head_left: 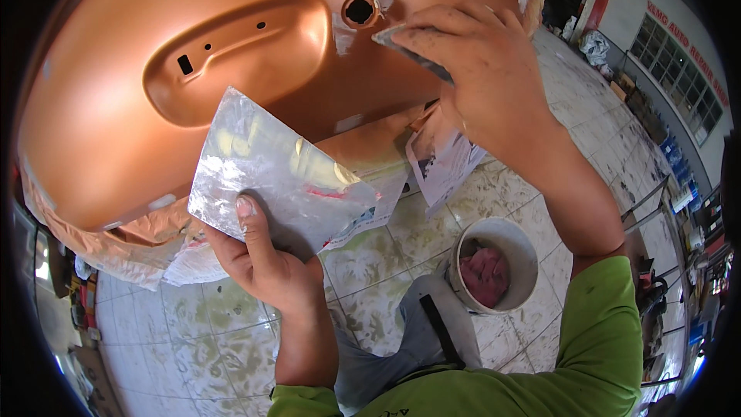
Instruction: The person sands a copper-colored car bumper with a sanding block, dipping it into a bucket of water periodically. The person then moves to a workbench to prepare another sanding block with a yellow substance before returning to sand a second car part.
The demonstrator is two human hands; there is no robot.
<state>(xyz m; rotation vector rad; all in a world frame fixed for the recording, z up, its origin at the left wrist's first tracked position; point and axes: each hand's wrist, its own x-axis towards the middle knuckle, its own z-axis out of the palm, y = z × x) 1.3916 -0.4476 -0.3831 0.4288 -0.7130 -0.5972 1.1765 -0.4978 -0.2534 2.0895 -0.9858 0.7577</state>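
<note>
My left hand point(274, 266) grips the lower edge of a silvery flat mixing board point(255, 166), thumb on its face. Smears of pale yellow putty and a red streak mark the board. Pinched in my right hand point(490, 62) is a thin dark grey putty spreader point(413, 54), partly hidden by my fingers. The spreader's tip is close to an orange car body panel point(93, 116), just below and right of a round hole point(360, 10). Whether it touches the panel I cannot tell. Pale grey putty patches point(343, 35) surround the hole.
Masking paper point(448, 154) hangs from the panel's lower edge. A white bucket point(515, 232) holding a pink cloth point(485, 274) stands on the stained tile floor point(231, 340) beside my leg. Shelves with assorted items line the right, near a building with a barred window point(675, 69).
</note>
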